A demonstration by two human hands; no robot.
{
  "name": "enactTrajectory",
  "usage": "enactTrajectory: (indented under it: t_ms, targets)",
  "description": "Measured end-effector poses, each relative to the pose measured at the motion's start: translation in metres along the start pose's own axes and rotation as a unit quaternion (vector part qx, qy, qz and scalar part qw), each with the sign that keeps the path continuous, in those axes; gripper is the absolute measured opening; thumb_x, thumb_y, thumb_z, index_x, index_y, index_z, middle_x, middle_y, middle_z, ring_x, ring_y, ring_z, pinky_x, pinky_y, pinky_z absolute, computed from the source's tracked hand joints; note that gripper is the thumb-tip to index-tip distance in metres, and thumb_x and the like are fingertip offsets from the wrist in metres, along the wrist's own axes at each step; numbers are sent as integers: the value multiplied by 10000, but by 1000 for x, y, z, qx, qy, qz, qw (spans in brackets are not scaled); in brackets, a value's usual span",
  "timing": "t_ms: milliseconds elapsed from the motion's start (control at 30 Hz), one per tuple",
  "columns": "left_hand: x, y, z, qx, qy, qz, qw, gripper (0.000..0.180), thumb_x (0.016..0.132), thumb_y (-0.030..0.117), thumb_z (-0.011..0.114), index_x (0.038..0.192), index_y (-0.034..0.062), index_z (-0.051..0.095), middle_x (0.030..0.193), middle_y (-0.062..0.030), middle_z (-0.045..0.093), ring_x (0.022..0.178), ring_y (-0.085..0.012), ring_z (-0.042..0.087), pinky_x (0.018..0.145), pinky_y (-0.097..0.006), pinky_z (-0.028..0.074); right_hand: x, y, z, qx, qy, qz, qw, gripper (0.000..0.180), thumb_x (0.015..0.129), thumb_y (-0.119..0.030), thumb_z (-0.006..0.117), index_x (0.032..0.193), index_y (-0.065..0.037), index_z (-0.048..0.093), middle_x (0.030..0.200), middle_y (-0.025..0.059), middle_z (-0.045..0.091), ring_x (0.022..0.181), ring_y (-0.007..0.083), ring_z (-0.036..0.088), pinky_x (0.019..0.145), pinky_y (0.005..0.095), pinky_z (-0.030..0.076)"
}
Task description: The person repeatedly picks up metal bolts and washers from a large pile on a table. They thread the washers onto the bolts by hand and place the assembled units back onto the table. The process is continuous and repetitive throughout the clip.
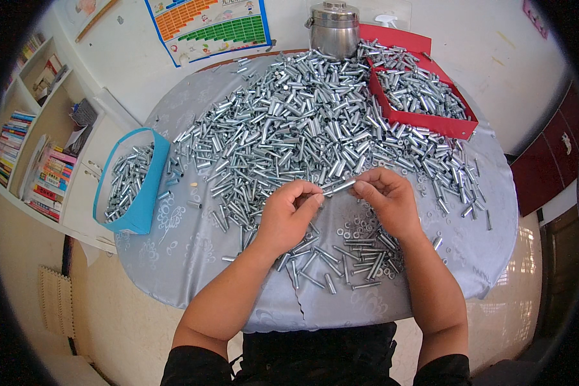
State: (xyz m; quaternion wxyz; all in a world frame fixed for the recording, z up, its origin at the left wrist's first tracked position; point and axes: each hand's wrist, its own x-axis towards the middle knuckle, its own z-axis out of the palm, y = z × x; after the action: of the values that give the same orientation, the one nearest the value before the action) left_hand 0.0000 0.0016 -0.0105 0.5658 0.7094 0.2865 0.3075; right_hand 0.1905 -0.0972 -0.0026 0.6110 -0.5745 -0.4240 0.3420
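A short silver metal tube [341, 187] is pinched between my left hand [289, 215] and my right hand [389, 199], just above the table's near half. Beyond my fingers spreads a big heap of the same metal tubes [302, 122]. Under and between my wrists lie thinner bolts and small washers [357, 248] in a loose scatter.
The round table wears a grey patterned cloth [186, 244]. A blue box [135, 183] with tubes hangs at its left edge, a red tray [424, 96] full of tubes sits at the back right, and a steel pot [333, 27] stands at the back. Bookshelves [38, 148] line the left wall.
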Motion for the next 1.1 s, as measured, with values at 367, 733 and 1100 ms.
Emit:
enactTrajectory:
  t_ms: [367, 733, 1100]
  targets:
    - [-1, 1, 5, -149, -27, -105, 983, 271, 906, 28, 618, 1164, -55, 621, 976, -130, 694, 847, -183, 698, 715, -268, 570, -3, -6, 1, -57, -3, 37, 998, 118, 901, -93, 651, 931, 20, 668, 804, 42, 670, 677, 82, 591, 604, 231, 478]
    - [-2, 3, 4, -94, -52, -51, 993, 254, 896, 24, 629, 1147, -11, 644, 881, -68, 680, 732, -114, 650, 690, -246, 543, -9, -7, 4, -165, -19, -50, 985, 133, 908, -116, 631, 921, 15, 648, 741, 94, 644, 641, 137, 586, 606, 284, 469]
    - [-1, 5, 4, -100, -24, -76, 992, 225, 922, 77, 608, 1124, -13, 650, 887, -84, 691, 707, -114, 648, 635, -248, 543, -3, -10, -36, -415, -176, -150, 880, 131, 761, -121, 675, 875, -63, 701, 825, 116, 631, 814, 309, 620, 729, 402, 495]
